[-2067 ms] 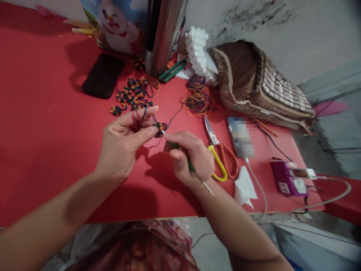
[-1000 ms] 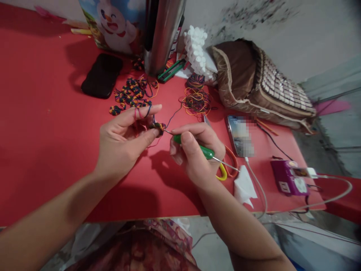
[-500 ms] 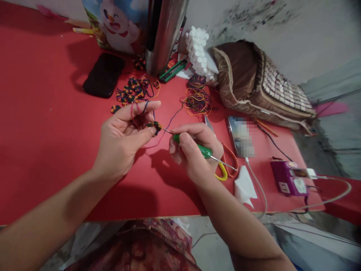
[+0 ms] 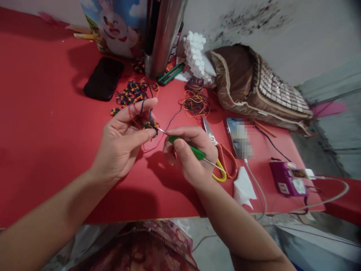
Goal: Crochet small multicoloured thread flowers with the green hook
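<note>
My left hand [image 4: 121, 141] pinches a small dark, orange-flecked crochet piece [image 4: 150, 129] between thumb and fingers. Pink and blue yarn wraps round its raised index finger. In my right hand [image 4: 194, 150] is a green-handled crochet hook [image 4: 199, 153], whose thin metal tip touches the piece's right side. Yarn trails from the piece toward a loose tangle of multicoloured yarn [image 4: 196, 103]. Several finished-looking small crochet pieces [image 4: 132, 92] lie behind my left hand.
On the red table [image 4: 42, 150] are a black phone [image 4: 103, 79], a metal cylinder [image 4: 166, 37], a green cutter [image 4: 171, 74], scissors [image 4: 220, 150], a charging phone [image 4: 239, 137], white tissue [image 4: 244, 187], a purple power box [image 4: 289, 177] and a brown cushion [image 4: 254, 82].
My right hand and the hook have shifted slightly left, uncovering more of the scissors. The crochet piece is tilted a little differently in my left hand. The view has shifted slightly.
</note>
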{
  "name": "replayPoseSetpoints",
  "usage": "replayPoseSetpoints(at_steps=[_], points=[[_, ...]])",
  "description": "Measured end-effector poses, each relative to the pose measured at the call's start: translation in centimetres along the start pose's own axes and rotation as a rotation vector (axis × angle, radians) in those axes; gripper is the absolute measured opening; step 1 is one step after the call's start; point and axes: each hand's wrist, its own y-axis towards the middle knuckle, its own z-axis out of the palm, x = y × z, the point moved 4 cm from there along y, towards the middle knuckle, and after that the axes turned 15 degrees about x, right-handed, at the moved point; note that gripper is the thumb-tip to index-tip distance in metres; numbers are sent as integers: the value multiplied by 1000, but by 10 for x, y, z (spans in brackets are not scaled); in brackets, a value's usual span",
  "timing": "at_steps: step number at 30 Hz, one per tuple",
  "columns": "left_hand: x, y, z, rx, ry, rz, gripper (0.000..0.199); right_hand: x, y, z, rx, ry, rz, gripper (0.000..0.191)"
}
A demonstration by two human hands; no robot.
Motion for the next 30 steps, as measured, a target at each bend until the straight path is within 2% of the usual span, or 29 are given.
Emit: replayPoseSetpoints(at_steps=[3,6,12,18,23,27,30], points=[[2,-1,-1,-5,37,0,46,1,-3,1,-6,-143,8,12],[2,-3,-3,-30,176,61,43,2,-4,2,-11,-218,7,14],[1,-5,-6,-13,329,182,40,5,-1,-1,-76,-147,-19,11],[-1,-6,-3,-47,375,149,23,10,1,-4,-81,-159,28,14],[-1,-5,0,-37,369,126,25,11,2,-10,-139,-169,88,24],[1,-3,1,6,387,107,28,9,2,-18,-207,-219,52,39],[2,-2,1,21,391,69,27,6,0,-22,-249,-198,33,35]])
